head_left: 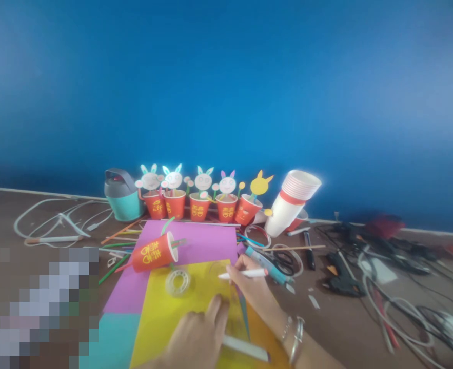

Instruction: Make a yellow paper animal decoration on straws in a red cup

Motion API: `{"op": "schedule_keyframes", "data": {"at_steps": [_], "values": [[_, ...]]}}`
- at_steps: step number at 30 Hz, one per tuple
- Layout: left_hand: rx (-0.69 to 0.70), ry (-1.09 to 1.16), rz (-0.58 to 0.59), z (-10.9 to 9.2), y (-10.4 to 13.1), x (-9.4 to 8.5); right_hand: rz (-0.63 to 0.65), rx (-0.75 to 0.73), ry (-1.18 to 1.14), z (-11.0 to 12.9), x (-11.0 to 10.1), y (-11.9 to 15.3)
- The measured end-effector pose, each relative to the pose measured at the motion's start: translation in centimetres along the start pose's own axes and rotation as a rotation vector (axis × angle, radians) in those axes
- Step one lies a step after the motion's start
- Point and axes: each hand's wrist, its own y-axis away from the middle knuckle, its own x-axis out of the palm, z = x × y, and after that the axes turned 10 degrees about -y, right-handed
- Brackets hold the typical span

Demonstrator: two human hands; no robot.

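My right hand (245, 279) holds a white marker (245, 273) with a reddish end over the upper right of a yellow sheet (160, 318). My left hand (201, 333) rests lower on that sheet, fingers bent; what they hold, if anything, is hidden. Beside it lies a second white marker (245, 348) with a dark end. A tape roll (178, 282) sits on the yellow sheet's upper left. Just behind it, a red paper cup (151, 252) with green straws lies on its side. Purple paper (195, 241) and blue paper (114, 328) show around the yellow sheet.
Several red cups (199, 209) with paper animal heads stand along the blue wall. A teal container (124, 200) is left of them, a leaning stack of white cups (288, 205) right. Scissors (283, 261), a glue gun (341, 277) and tangled cables (399, 307) lie at right.
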Motion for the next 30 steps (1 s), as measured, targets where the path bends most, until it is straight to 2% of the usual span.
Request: {"op": "schedule_keyframes", "data": {"at_steps": [6, 9, 12, 17, 22, 25, 27, 30], "values": [[-0.001, 0.003, -0.011, 0.0, 0.0, 0.4, -0.064, -0.052, 0.079, 1.3, 0.7, 0.5], [-0.05, 0.012, 0.001, 0.0, -0.1, 0.5, -0.062, 0.01, -0.011, 1.1, 0.5, 0.2], [-0.063, 0.007, -0.007, 0.0, -0.1, 0.7, -0.083, -0.004, -0.112, 0.6, 0.1, -0.1], [-0.038, -0.033, -0.081, -0.1, 0.0, 0.9, -0.095, -0.011, -0.164, 0.6, -0.5, -0.4], [-0.01, -0.052, -0.071, 0.0, 0.0, 0.7, -0.125, 0.0, -0.167, 1.1, -0.7, 0.2], [-0.008, -0.05, -0.095, 0.1, -0.1, 1.4, -0.164, 0.041, -0.157, 1.0, -1.1, 1.1], [-0.025, -0.056, -0.111, 0.0, -0.2, 2.1, -0.172, -0.013, -0.113, 0.9, -1.3, 1.9], [-0.101, -0.073, -0.127, -0.5, -0.3, 3.3, -0.098, -0.175, 0.048, 0.7, -1.5, 2.9]]}}
